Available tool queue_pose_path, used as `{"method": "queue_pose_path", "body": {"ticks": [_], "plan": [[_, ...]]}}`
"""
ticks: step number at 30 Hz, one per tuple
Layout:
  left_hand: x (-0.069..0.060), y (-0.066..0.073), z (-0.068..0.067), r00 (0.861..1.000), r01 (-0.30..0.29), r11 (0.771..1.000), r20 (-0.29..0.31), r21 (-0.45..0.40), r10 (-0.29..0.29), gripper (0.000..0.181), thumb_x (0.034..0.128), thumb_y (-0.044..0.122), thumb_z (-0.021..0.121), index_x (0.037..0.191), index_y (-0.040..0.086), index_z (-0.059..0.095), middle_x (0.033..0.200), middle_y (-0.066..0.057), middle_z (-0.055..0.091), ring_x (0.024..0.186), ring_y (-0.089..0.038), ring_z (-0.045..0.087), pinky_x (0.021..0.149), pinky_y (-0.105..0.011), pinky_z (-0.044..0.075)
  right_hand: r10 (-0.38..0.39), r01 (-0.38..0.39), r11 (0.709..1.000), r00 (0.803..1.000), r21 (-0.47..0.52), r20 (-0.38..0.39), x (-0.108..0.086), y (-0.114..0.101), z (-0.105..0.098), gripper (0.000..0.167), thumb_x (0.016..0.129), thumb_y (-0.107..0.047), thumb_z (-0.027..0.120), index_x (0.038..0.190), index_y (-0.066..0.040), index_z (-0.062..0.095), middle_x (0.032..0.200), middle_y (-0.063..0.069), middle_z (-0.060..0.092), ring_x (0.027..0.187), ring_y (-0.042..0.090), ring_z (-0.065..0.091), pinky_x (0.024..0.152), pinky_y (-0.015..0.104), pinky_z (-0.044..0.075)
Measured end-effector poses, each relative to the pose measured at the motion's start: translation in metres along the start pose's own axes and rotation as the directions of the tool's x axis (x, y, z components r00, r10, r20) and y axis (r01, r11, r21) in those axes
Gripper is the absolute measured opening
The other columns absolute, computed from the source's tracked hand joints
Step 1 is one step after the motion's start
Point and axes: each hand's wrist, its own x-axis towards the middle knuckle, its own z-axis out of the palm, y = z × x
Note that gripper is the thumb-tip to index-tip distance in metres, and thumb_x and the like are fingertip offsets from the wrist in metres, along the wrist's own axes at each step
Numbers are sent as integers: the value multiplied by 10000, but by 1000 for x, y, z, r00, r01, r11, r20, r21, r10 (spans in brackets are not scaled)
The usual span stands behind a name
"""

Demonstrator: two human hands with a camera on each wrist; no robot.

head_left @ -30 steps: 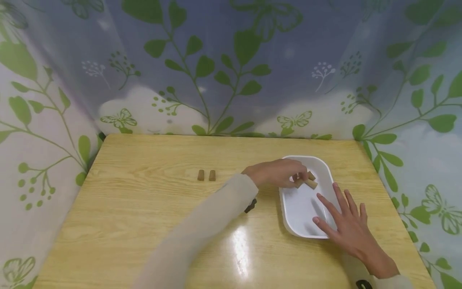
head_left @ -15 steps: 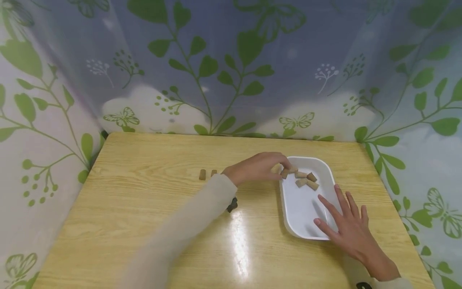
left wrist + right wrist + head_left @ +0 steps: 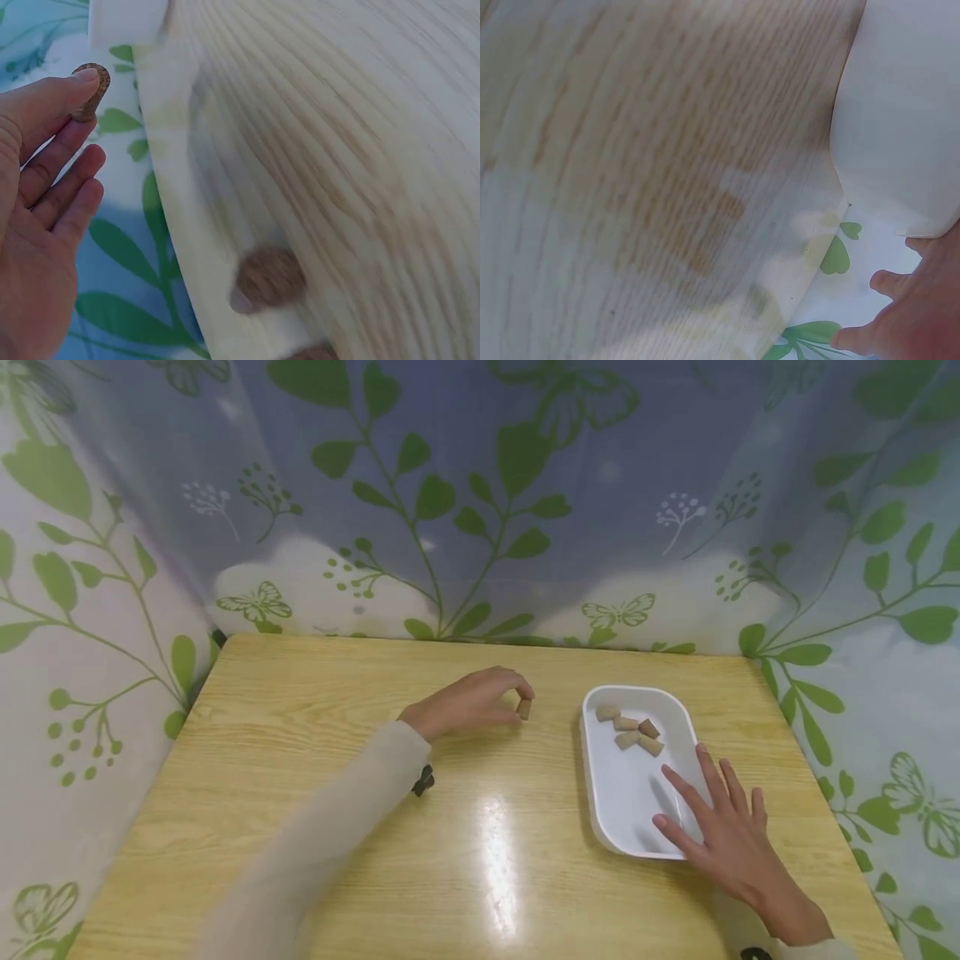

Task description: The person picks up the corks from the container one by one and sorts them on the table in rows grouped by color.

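Note:
Between thumb and fingertip, my left hand [image 3: 476, 700] pinches a small tapered cork stopper [image 3: 525, 708] above the table, left of the tray. The left wrist view shows the same brown cork [image 3: 91, 91] under the thumb. Fingers spread, my right hand [image 3: 731, 839] rests on the right rim of the white tray [image 3: 592, 793]; in the right wrist view it touches the tray wall [image 3: 900, 127]. Several light-brown corks [image 3: 626, 724] lie at the tray's far end. A cork on the table [image 3: 271, 277] appears in the left wrist view, with part of another [image 3: 313, 352] at the bottom edge.
The wooden table [image 3: 300, 777] meets a leaf-patterned curtain [image 3: 450, 527] at the back and sides. The tray stands toward the table's right side. My left forearm hides part of the table.
My left hand has lifted a cork out of the tray and moved left with it. It now covers the two corks on the table in the head view. The right hand has stayed put.

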Motion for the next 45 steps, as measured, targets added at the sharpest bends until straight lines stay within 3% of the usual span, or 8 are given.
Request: {"method": "queue_pose_path", "body": {"ticks": [9,21,25,28,32,40,45], "plan": [[-20,-20,-5,999,34,998,-6,44,-33,68,1051,264,758,1083,229,710,1425,33,684,1453,-220,544,1288,-421,404,-4,4,1000,1000,1,15,0,-1,-1,687,1023,-504,695,1632,-253,498,1845,138,71,1621,593,137,1102,964,102],[-39,-37,-3,997,71,997,-18,31,-70,109,1041,257,770,1136,210,746,1416,2,706,1380,-231,568,1223,-452,469,-9,9,1000,1000,-8,8,1,-2,-3,682,1022,-505,693,1629,-258,503,1845,139,76,1615,596,151,1094,964,121],[-44,-41,-1,996,85,995,-34,45,-83,220,1052,282,749,1250,186,749,1376,17,714,1352,-214,578,1198,-437,487,-8,8,1000,1000,-6,11,1,-1,-2,682,1024,-506,690,1631,-260,499,1845,139,74,1612,602,154,1095,964,118],[-47,-45,2,995,91,994,-42,64,-89,308,1052,309,746,1322,162,733,1363,23,718,1328,-200,588,1208,-422,481,-5,5,1000,1000,-5,11,1,-1,-2,682,1023,-509,691,1627,-256,503,1844,140,75,1609,604,153,1096,963,114],[-49,-48,3,995,89,993,-54,78,-85,314,1040,316,764,1308,154,735,1340,8,728,1296,-202,601,1228,-422,467,-5,5,1000,1000,-7,10,2,-2,-3,683,1022,-511,690,1625,-251,506,1843,143,77,1608,604,156,1097,962,115],[-54,-53,6,995,86,990,-69,113,-78,349,1030,308,774,1327,130,730,1320,-4,737,1249,-198,614,1126,-389,530,-4,4,1000,1000,-2,13,2,-1,-2,685,1023,-509,689,1629,-252,502,1841,149,82,1615,595,145,1101,960,108],[-56,-54,8,995,84,990,-63,116,-77,278,1029,284,772,1268,143,746,1272,3,746,1192,-190,613,1079,-383,542,-3,3,1000,1000,2,14,1,1,-1,685,1027,-503,686,1637,-258,492,1843,145,75,1625,587,126,1102,960,103]]}}
